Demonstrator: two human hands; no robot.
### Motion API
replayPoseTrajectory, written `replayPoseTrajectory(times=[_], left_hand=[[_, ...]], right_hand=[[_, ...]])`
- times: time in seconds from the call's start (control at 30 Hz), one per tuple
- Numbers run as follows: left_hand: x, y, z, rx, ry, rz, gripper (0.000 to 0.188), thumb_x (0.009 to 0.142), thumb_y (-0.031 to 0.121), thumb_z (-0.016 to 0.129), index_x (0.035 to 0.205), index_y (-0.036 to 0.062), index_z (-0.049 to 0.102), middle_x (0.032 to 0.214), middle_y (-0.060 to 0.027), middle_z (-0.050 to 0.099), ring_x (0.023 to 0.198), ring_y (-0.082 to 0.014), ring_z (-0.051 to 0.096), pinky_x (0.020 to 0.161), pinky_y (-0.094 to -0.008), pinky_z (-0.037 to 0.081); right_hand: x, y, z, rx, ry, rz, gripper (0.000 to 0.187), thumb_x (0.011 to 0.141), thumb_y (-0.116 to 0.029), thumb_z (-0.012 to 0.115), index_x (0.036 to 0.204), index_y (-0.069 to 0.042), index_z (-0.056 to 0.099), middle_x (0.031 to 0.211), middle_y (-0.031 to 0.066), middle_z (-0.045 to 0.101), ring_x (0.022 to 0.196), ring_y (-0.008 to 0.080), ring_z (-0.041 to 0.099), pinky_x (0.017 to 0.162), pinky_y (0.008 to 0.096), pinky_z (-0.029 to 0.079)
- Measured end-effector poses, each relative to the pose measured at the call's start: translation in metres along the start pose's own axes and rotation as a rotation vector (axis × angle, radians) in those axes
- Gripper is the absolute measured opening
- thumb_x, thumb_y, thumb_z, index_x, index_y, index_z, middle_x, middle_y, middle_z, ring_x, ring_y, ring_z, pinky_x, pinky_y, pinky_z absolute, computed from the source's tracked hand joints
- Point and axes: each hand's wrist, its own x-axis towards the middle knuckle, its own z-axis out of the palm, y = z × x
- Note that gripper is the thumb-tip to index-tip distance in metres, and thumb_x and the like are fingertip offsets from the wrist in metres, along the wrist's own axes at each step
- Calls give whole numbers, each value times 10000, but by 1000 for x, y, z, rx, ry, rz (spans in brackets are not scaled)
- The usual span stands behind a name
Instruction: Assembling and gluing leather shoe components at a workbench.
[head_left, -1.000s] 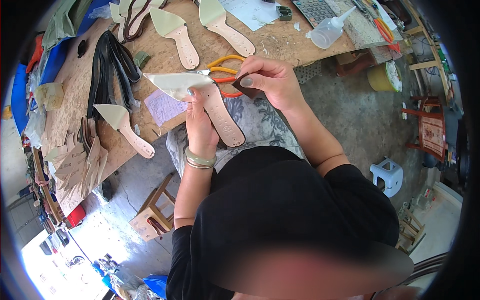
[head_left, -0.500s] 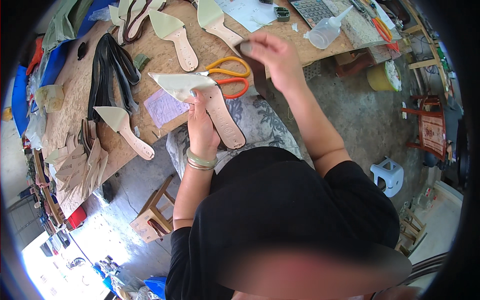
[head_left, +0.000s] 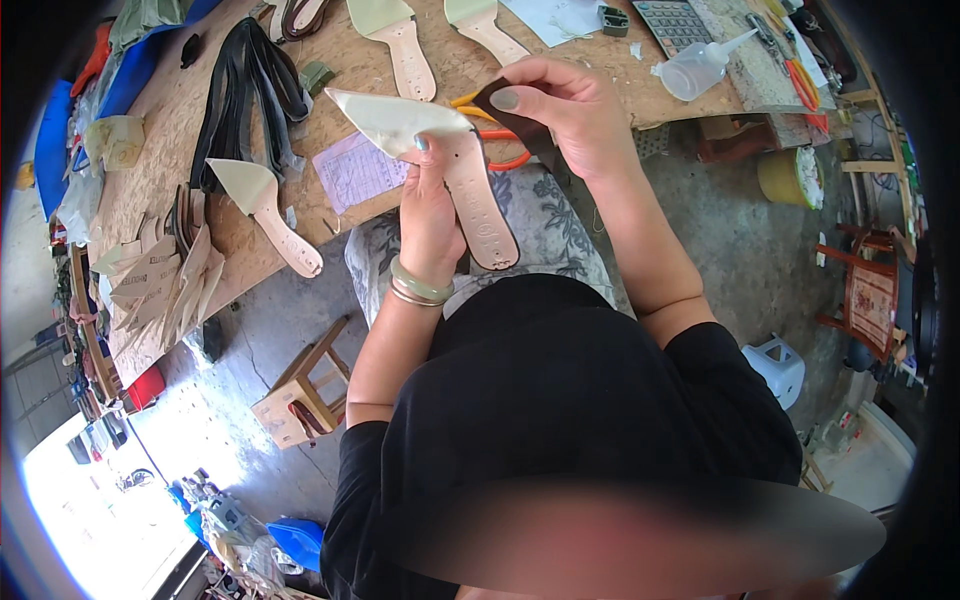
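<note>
A shoe insole (head_left: 482, 212), pointed and cream at the toe and pale pink toward the heel, tilts over my lap. My left hand (head_left: 432, 225) grips it by the middle, thumb on top; the fingers underneath are hidden. Just right of the insole, my right hand (head_left: 590, 115) pinches a dark brown strip (head_left: 522, 125) between thumb and fingers. The strip's end points toward the insole's edge; whether they touch I cannot tell. Behind both lie scissors with a yellow and an orange-red handle (head_left: 512, 162), partly covered.
More insoles (head_left: 250, 195) lie on the wooden table (head_left: 300, 170). Around them are black strips (head_left: 240, 110), a stack of insole pieces (head_left: 165, 275), a pink paper slip (head_left: 355, 172), a squeeze bottle (head_left: 697, 70) and a calculator (head_left: 672, 25). A wooden stool (head_left: 305, 385) stands left of me.
The whole view has shifted a little. My right hand has turned, and the strip's end now projects left from the fingers toward the insole. My left hand keeps its hold.
</note>
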Motion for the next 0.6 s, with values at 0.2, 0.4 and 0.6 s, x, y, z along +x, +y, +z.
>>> replayPoseTrajectory(times=[0.2,0.4,0.6], left_hand=[[-11,3,8,1,24,78,377,999,391,496,1181,64,537,1014,-33,624,879,-126,616,751,-284,522],[-16,5,6,18,-13,99,366,1003,386,490,1168,63,539,1020,-28,624,886,-117,614,752,-283,522],[-17,4,6,45,-28,121,364,999,384,500,1169,65,545,1033,-31,628,895,-116,615,766,-281,520]], right_hand=[[1,6,21,-12,-5,63,202,831,-157,753,959,-3,726,798,25,695,692,49,613,614,176,484],[-3,7,28,-93,13,62,201,818,-192,770,923,-23,742,770,8,692,686,47,608,599,178,468],[-5,7,29,-127,1,53,189,820,-183,765,923,-25,743,766,4,693,684,44,608,595,178,465]])
